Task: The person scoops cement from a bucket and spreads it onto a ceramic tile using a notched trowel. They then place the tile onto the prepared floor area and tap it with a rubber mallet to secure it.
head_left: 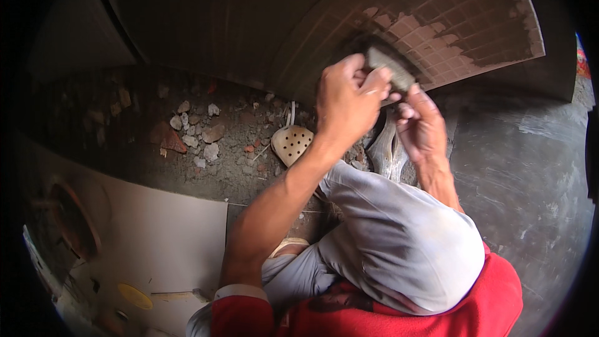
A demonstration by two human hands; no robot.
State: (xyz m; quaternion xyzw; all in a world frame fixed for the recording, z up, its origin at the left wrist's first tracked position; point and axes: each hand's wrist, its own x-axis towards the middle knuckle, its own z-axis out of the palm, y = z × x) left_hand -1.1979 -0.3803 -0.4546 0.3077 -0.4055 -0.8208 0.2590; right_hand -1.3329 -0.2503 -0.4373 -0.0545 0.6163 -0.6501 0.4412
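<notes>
My left hand (349,100) and my right hand (420,125) are closed on a grey rectangular piece (390,65), blurred, held against the underside area of a tile panel (443,40). The panel shows a square grid pattern, smeared with dark grey paste along parts of it. My left fingers are over the piece's left part, and my right thumb and fingers grip its lower right end. Whether it is a tool or a block I cannot tell.
Rubble (212,153) and a perforated beige slipper (291,145) lie on the floor. A grey slab (518,175) is at right, a white board (162,224) with a yellow lid (135,295) at lower left. My bent leg fills the lower middle.
</notes>
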